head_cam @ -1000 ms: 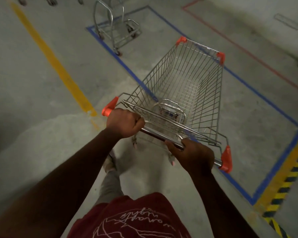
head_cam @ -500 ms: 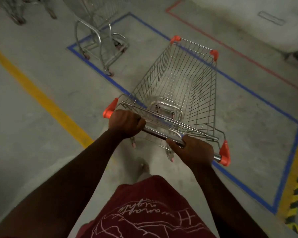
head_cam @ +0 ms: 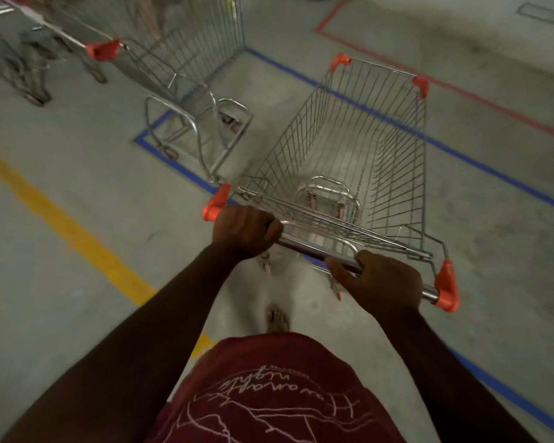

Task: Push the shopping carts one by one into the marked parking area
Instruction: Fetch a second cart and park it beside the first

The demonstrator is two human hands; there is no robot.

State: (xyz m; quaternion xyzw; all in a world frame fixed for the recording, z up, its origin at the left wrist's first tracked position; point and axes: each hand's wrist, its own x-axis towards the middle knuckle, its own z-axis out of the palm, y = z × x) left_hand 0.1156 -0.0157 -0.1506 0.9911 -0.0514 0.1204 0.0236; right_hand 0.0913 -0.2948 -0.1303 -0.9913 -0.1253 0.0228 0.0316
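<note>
A wire shopping cart (head_cam: 359, 155) with orange corner caps stands in front of me, its basket lying over the blue floor line (head_cam: 461, 155) of the marked parking area. My left hand (head_cam: 243, 231) grips the left end of the cart's metal handle bar. My right hand (head_cam: 378, 282) grips the bar nearer its right end, just inside the orange end cap. A second cart (head_cam: 189, 75) stands inside the blue outline at the upper left, its front end towards me.
More carts (head_cam: 16, 59) crowd the top left corner. A yellow floor stripe (head_cam: 61, 219) runs diagonally on the left, and a red line (head_cam: 461, 91) passes beyond the blue one on the right. My foot (head_cam: 277, 319) shows below the handle.
The cart and I have rolled forward further across the blue line. The parked cart and the carts at top left now appear much closer. Both hands keep the same grip.
</note>
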